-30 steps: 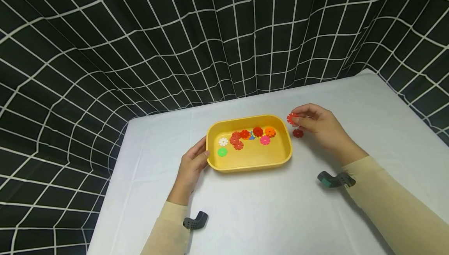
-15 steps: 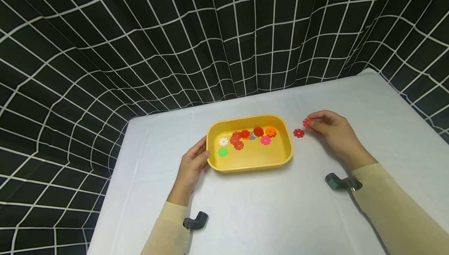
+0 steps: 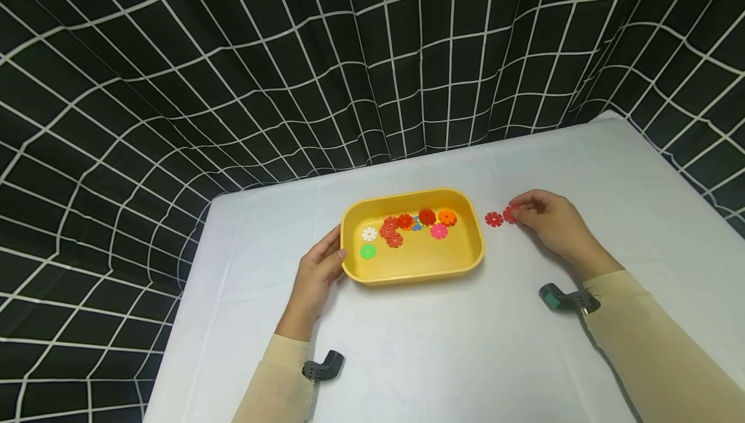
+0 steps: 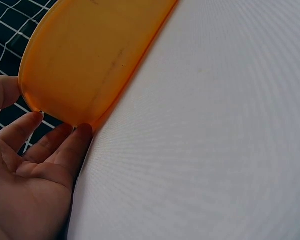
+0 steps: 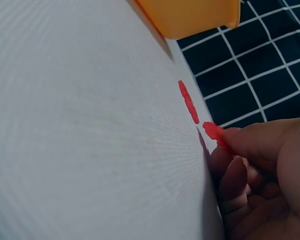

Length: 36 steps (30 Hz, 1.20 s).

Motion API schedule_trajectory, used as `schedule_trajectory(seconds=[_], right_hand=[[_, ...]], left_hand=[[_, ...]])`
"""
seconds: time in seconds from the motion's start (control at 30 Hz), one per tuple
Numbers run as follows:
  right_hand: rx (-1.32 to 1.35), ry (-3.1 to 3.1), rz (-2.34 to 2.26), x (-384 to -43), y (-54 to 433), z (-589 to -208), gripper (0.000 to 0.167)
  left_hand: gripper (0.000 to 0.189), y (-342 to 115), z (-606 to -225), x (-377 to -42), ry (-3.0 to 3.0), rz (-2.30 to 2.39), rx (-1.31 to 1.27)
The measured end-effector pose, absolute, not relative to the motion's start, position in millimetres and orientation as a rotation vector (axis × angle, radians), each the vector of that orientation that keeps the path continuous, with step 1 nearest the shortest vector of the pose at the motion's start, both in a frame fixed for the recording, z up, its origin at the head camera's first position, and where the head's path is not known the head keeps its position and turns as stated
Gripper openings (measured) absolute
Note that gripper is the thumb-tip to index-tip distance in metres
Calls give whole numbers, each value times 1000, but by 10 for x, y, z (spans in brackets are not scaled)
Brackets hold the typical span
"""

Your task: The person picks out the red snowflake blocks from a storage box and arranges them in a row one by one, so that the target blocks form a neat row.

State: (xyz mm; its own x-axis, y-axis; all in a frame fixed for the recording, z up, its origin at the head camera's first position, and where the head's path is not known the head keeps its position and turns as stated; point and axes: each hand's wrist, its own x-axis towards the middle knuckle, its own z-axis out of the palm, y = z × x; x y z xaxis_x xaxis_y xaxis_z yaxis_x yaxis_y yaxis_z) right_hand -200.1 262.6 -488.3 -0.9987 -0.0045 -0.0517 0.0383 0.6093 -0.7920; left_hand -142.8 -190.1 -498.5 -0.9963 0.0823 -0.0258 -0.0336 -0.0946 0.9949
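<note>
A yellow tray (image 3: 419, 274) holds several small notched plastic discs, including a white disc (image 3: 369, 234), a green disc (image 3: 368, 251) and a pink disc (image 3: 439, 231). At the tray's left end my left hand (image 3: 317, 273) grips it, thumb at the rim and fingertips (image 4: 82, 132) against the outer wall. To the right of the tray, one red disc (image 3: 494, 219) lies flat on the table. Just beside it, my right hand (image 3: 547, 219) pinches another red disc (image 5: 213, 131) between thumb and fingers, slightly above the cloth in the right wrist view.
The table wears a white cloth (image 3: 419, 352). Behind it and to the sides hangs a dark curtain (image 3: 326, 74) with white grid lines. A dark wrist camera (image 3: 324, 366) sits on the left wrist, another camera (image 3: 567, 298) on the right.
My right hand has moved right from beside the tray, then down toward the table, carrying the red disc next to the one lying there. The left hand and tray stay put.
</note>
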Motion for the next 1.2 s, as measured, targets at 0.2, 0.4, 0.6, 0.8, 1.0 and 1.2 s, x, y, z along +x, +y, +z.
schedule_trajectory(seconds=[0.2,0.4,0.6,0.8,1.0,1.2], right_hand=[[15,2816,-1298,-2006,2623,-4882,27],[-1,2816,-1273,-2009,2628,-4871,28],[6,2796,-1254,-1997,2623,-4838,30],[13,2805,-1264,-1993,2624,-4839,32],[56,2820,-1278,-1992,2617,-4855,36],[41,2817,-1289,-1995,2616,-4864,38]], left_hand=[[54,-1896,-4977,-1430,2063,2264,41],[54,-1889,-4960,-1420,2052,2272,28],[54,-1887,-4948,-1409,2047,2274,31],[54,-1882,-4939,-1408,2051,2270,31],[54,-1883,-4943,-1406,2043,2276,33],[55,-1889,-4957,-1414,2034,2281,43]])
